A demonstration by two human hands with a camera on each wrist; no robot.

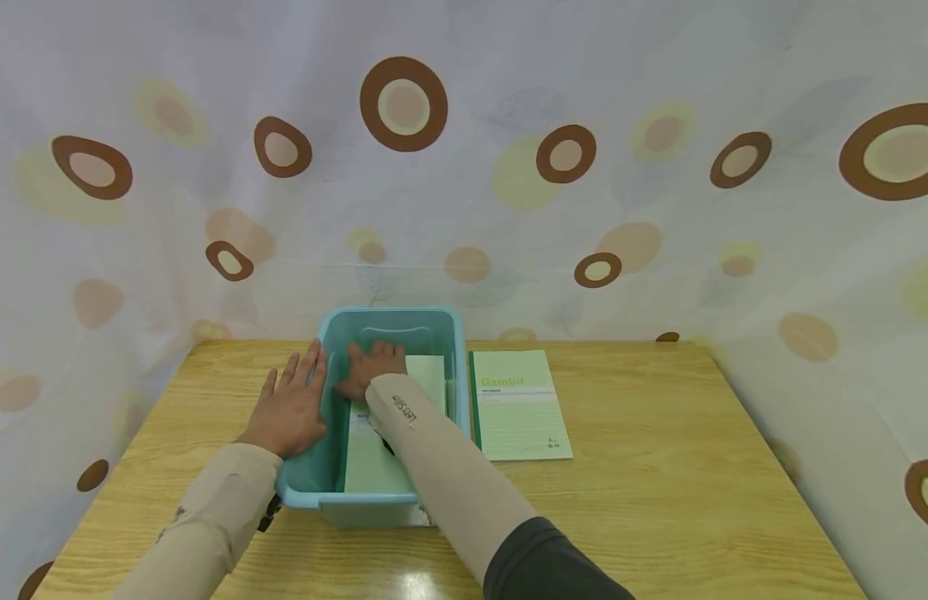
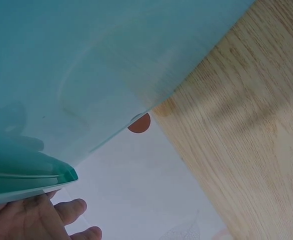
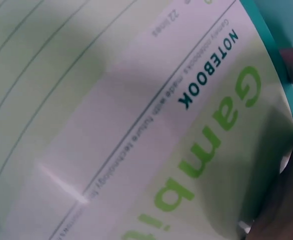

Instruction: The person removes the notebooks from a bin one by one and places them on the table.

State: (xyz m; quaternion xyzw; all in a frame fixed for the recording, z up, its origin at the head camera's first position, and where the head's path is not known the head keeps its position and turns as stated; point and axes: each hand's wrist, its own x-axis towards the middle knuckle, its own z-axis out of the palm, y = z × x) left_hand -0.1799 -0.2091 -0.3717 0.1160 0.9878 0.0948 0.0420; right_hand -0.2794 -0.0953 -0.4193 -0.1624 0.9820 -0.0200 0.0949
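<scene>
The notebook [image 1: 377, 462] lay face up inside the blue bin [image 1: 358, 500], its long axis running near to far and its spine turned to the left wall. The relation that mattered was at its far left corner: the right hand [image 1: 372, 369] was right there, reaching over from the near right, its forearm crossing the cover. That hand appeared to grasp the corner, though how firmly could not be told. The left hand [image 1: 287, 417], farther from the notebook, had its fingers extended along the bin's left rim, grasping nothing that could be made out. A second notebook [image 1: 522, 417] lay on the table [image 1: 659, 467] just right of the bin, well apart from both hands. The right wrist view showed what the forearm hid from the head camera: the printed title and a digit against the green spine [image 3: 271, 45]. The left wrist view alone showed the bin's outer left wall [image 2: 126, 60], with fingertips reaching past the rim.
</scene>
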